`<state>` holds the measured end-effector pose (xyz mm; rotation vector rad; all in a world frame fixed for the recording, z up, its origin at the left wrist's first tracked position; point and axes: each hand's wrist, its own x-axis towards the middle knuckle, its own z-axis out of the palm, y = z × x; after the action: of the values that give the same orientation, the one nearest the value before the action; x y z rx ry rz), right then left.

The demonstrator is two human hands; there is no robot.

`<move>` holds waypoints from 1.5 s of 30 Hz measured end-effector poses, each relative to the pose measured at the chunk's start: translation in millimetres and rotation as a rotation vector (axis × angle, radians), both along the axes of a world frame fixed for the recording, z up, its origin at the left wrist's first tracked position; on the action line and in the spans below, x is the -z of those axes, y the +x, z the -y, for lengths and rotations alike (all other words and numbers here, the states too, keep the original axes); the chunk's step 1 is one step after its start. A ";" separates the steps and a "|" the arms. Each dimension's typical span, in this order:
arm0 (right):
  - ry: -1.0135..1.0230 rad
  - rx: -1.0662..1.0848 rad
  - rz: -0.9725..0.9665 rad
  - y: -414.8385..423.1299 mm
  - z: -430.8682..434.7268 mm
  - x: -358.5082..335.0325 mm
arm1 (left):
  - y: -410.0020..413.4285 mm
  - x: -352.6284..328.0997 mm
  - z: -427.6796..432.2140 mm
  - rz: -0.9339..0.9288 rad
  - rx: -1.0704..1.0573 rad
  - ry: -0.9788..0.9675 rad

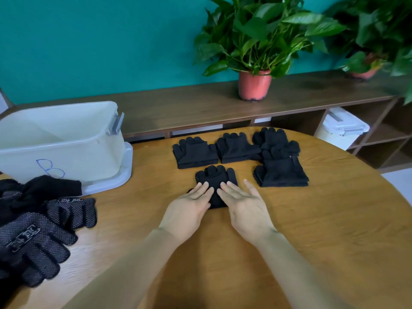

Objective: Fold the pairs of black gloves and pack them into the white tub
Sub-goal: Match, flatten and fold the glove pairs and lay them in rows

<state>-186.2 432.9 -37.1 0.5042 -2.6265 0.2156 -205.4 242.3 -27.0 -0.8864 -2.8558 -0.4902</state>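
Far left: pile (33, 230) of unfolded gloves, not yet processed. Behind it: tub (66, 134), no gloves visible inside; packing judged not started. Centre: left hand (189, 206) and right hand (245, 204) lie flat, side by side, fingers straight, pressing one pair (215, 177) onto the table (334, 219); neither grips it. This fold appears nearly complete. Beyond and right: four folded pairs (239, 150) on the table, awaiting packing. Folding judged roughly midway.

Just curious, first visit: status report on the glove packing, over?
Both flat: left hand, right hand pressing folded pair. More folded pairs behind; tub looks empty. Nothing in the way.
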 end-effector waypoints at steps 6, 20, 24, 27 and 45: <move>-0.010 0.069 -0.084 -17.3 -35.8 11.5 | -21.0 -1.9 -43.7 -0.026 -0.012 -0.187; 0.035 0.157 -0.162 -23.2 -41.2 16.6 | -14.4 -10.7 -37.1 -0.030 -0.018 -0.206; 0.083 0.190 -0.132 -11.2 -31.1 3.8 | 8.9 -19.3 -5.7 -0.063 -0.055 -0.213; 0.081 0.157 -0.130 3.9 -8.4 -7.9 | 30.8 -25.3 18.6 -0.083 -0.092 -0.187; 0.125 -0.262 -0.197 71.8 197.0 -46.0 | 152.6 -34.5 215.1 -0.232 -0.433 -0.161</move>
<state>-114.3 236.0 8.9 0.8680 -2.3875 0.0785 -52.8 27.2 7.5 -0.2942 -2.7765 -0.1021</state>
